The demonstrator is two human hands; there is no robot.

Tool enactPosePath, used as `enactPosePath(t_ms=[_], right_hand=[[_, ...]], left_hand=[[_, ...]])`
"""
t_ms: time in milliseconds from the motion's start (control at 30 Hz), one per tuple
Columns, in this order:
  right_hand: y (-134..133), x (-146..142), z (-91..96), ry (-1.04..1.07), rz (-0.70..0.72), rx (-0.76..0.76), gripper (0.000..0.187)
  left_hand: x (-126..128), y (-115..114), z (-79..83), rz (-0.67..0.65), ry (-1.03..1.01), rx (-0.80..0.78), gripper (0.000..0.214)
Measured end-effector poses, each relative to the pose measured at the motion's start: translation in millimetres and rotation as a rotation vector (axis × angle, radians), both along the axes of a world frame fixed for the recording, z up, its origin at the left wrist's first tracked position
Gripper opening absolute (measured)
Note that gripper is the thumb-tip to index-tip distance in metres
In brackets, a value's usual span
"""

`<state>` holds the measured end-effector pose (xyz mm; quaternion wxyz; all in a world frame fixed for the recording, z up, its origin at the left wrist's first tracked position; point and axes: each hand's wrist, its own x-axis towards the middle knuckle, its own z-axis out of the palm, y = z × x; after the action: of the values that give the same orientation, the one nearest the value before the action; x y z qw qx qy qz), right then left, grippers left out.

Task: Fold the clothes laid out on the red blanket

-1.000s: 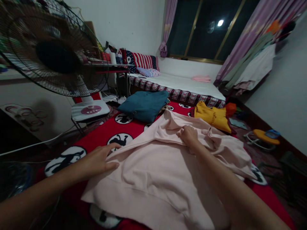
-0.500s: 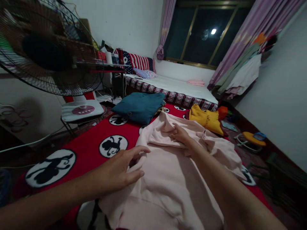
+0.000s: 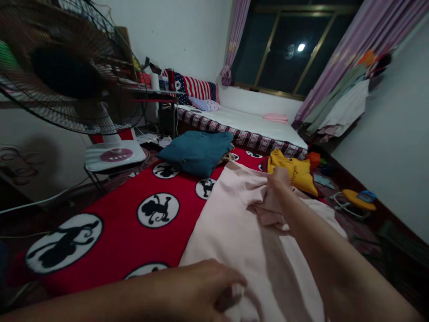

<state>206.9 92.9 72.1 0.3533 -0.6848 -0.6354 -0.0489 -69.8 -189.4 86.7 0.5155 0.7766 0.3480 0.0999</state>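
A pale pink garment (image 3: 234, 223) lies folded lengthwise on a red blanket (image 3: 117, 223) printed with black-and-white monkey circles. My left hand (image 3: 208, 290) is at the bottom of the view, fingers curled and pinching the garment's near edge. My right hand (image 3: 279, 179) reaches forward with its fingers closed on a bunched fold at the garment's far end, beside a yellow garment (image 3: 295, 172).
A folded teal garment (image 3: 197, 150) lies on the blanket's far left. A standing fan (image 3: 67, 67) and its white base (image 3: 114, 156) stand at the left. Behind is a low bed (image 3: 248, 120) under a dark window. Clothes hang at the right wall, toys lie on the floor.
The pink garment's left side has been folded over to the right, baring more red blanket. My left hand drew back to the near edge; my right hand moved farther forward.
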Motion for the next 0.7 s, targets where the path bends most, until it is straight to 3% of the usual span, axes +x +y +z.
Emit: enactPosePath(t_ms=[67, 100, 200, 300, 367, 467, 567, 633, 700], right_hand=[[0, -14, -1.7, -0.009, -0.021, -0.009, 0.034], [0, -23, -2.4, -0.008, -0.005, -0.030, 0.037], [8, -52, -8.2, 0.007, 0.137, -0.103, 0.043], [21, -75, -21.8, 0.048, 0.182, -0.148, 0.046], [30, -86, -32.8, 0.082, 0.178, -0.171, 0.053], [42, -98, -45.7, 0.131, 0.183, -0.206, 0.063], [50, -105, -46.4, 0.149, 0.199, -0.232, 0.051], [56, -109, -37.9, 0.139, 0.185, -0.222, 0.029], [63, -112, -25.0, 0.121, 0.149, -0.171, 0.025]], left_hand=[[9, 15, -9.7, -0.122, -0.057, -0.076, 0.038], [13, 25, -13.5, -0.112, -0.094, -0.067, 0.033], [26, 65, -25.8, 0.133, -0.148, 0.202, 0.029], [37, 100, -44.5, 0.402, -0.038, 0.497, 0.045], [43, 113, -58.8, 0.457, 0.082, 0.542, 0.057], [47, 117, -74.0, 0.417, 0.153, 0.569, 0.057], [46, 116, -75.4, 0.376, 0.109, 0.557, 0.058], [41, 121, -69.5, 0.377, 0.052, 0.504, 0.062], [32, 129, -60.9, 0.390, -0.002, 0.475, 0.061]])
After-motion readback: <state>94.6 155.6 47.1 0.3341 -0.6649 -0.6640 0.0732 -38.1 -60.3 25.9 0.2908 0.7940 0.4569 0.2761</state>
